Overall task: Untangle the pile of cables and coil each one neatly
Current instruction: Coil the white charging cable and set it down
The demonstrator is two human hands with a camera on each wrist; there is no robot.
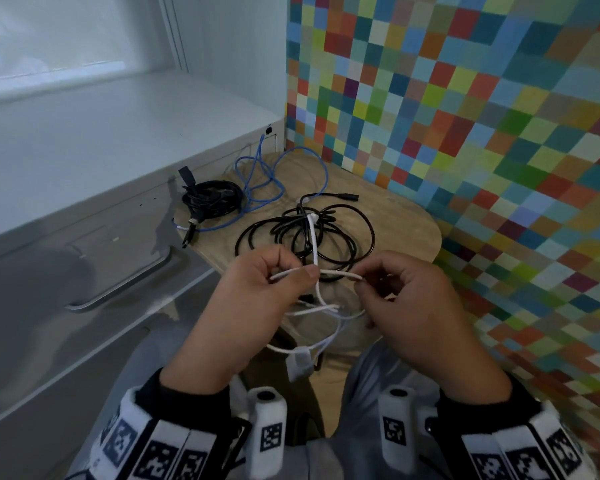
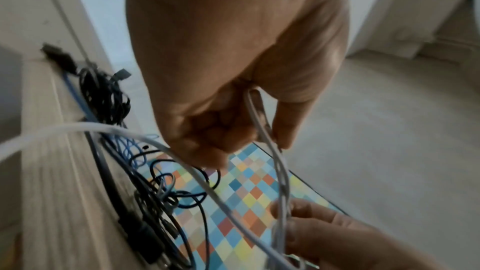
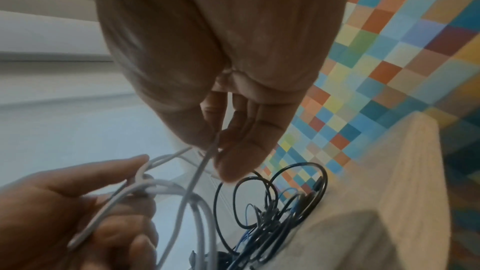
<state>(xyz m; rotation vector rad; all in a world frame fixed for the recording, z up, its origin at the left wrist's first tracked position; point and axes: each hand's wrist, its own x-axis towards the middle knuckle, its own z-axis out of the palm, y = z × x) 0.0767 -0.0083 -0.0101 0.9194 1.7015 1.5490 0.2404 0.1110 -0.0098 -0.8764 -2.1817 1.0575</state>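
White cable — pinched by both left hand and right hand (fingers curled) — spans between them.

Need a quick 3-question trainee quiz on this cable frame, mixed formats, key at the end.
1. True or false: both hands pinch the white cable.
2. Which cable lies farthest back on the wooden table? A) blue cable B) white cable C) loose black cable
3. Fill in: the bundled black cable sits at the table's ____ edge in the head view.

Key:
1. True: left hand and right hand each pinch it.
2. A
3. left
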